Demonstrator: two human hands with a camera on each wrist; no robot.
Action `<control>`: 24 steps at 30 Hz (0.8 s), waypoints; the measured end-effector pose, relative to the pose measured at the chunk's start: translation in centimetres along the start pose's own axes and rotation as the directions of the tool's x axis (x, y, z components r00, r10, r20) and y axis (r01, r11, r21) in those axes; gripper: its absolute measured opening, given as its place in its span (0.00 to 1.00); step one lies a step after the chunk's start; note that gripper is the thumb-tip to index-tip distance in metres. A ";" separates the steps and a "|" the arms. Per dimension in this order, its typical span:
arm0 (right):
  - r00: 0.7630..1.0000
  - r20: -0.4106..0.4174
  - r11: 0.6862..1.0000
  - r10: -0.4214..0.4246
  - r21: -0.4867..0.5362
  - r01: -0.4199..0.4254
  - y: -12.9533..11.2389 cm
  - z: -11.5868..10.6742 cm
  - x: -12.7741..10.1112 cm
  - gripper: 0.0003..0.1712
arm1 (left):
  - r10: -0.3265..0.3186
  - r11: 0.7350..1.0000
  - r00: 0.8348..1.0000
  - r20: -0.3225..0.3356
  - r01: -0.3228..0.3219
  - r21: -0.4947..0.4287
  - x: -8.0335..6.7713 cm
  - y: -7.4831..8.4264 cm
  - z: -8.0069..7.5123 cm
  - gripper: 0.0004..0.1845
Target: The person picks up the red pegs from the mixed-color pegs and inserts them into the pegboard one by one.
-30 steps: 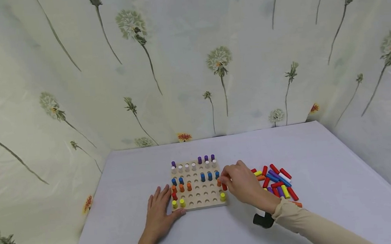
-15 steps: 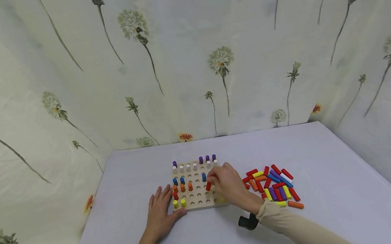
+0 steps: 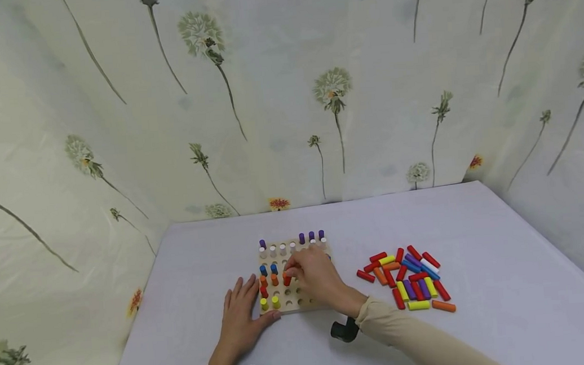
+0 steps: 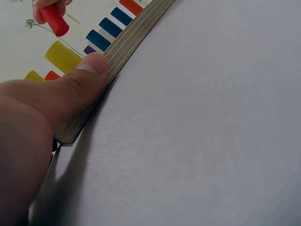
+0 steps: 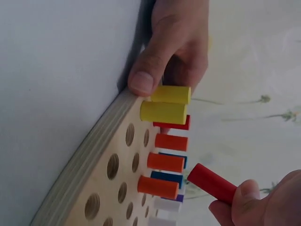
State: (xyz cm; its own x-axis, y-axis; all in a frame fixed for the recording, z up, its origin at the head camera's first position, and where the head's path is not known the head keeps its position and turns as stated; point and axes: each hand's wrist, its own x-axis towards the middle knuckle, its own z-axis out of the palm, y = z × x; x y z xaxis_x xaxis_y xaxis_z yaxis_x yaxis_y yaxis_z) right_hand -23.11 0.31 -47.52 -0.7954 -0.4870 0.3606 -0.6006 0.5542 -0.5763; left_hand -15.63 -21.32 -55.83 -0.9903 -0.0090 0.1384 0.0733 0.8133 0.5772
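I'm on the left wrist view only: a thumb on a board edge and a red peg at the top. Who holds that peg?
Observer: The right hand pinches the red peg at one end; its free end points at the board.
Operator: Is it seated in a hole yet?
Observer: No. In the right wrist view it hangs tilted above the wooden peg board, clear of the holes.
Operator: What's my left hand doing overall?
Observer: The left hand lies flat on the table, thumb against the board's near left corner.
Operator: Any spare pegs?
Observer: A pile of loose pegs lies to the right of the board.
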 end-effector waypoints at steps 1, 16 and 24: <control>1.000 0.010 1.000 0.000 0.002 0.000 0.0 0.2 0.0 0.03 | 0.000 1.000 1.000 0.001 0.000 0.000 0.0 0.0 0.0 0.49; 0.998 0.055 1.000 0.008 -0.003 -0.008 0.1 3.0 0.4 0.05 | 0.005 1.000 1.000 -0.004 -0.005 -0.004 0.1 0.2 -0.2 0.48; 0.996 0.088 1.000 -0.005 0.000 0.005 0.2 4.0 0.5 0.04 | 0.002 1.000 1.000 -0.007 -0.002 -0.020 -0.1 0.1 -0.1 0.49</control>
State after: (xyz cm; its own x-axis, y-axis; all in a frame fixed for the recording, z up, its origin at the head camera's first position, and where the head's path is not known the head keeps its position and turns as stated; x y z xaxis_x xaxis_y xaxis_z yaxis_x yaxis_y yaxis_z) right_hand -23.34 -2.52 -50.35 -0.7821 -0.5474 0.2978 -0.6049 0.5519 -0.5741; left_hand -15.53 -21.29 -55.66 -0.9893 -0.0112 0.1453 0.0780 0.8018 0.5926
